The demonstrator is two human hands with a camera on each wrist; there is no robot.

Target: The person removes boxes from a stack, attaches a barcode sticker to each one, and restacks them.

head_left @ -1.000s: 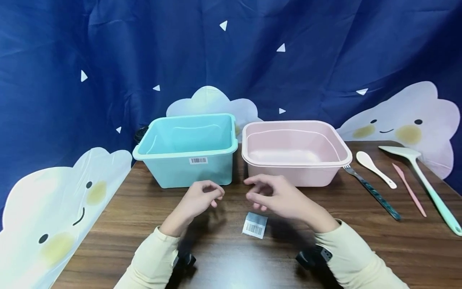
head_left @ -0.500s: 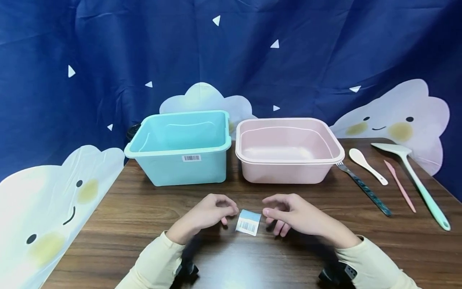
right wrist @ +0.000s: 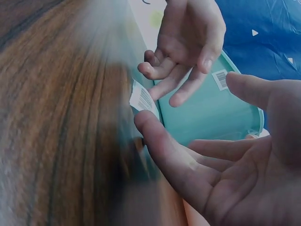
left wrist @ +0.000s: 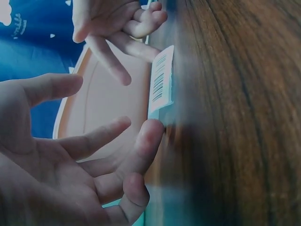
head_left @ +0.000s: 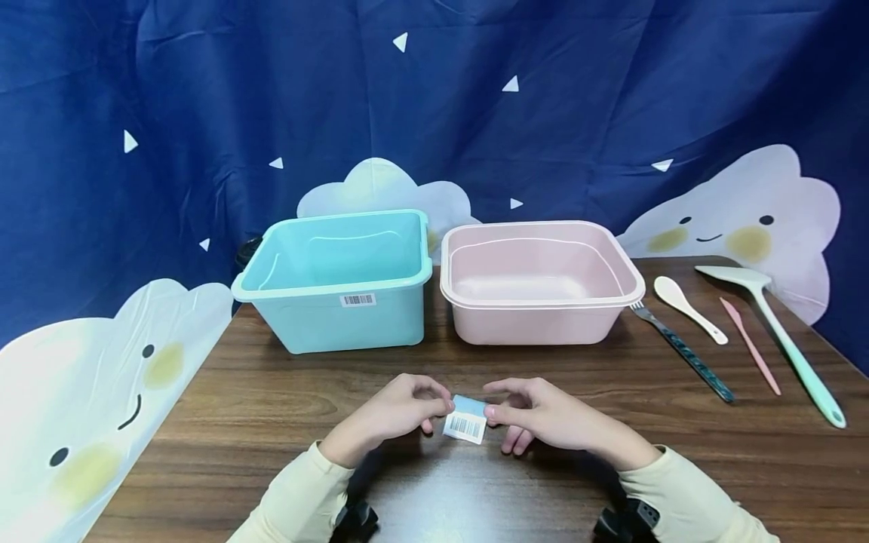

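While the left hand [head_left: 396, 415] and the right hand [head_left: 553, 415] faced each other low over the bench [head_left: 271, 411], a small packet [head_left: 465, 422] lay between them, at three o'clock from the left and nine o'clock from the right. The bulk of the left hand sat somewhat nearer to it, yet each thumb met the packet close to a far corner, one at ten o'clock and one at two, apparently touching. Neither hand was closed round it: the thumbs reached to it while the other fingers stood apart, loosely bent, pinching nothing. Whether the thumbs pressed or merely grazed could not be told. Slightly longer than wide, the packet ran from a little past twelve to a little past six, so it sat a touch askew between the hands. Its twelve-o'clock end was pale blue, its six-o'clock end white with a dark barcode; it looked thin and slightly bent, its material unclear. Beyond it, the turquoise bin [head_left: 356, 324] stood between ten and eleven o'clock and the pink bin [head_left: 536, 324] at one.
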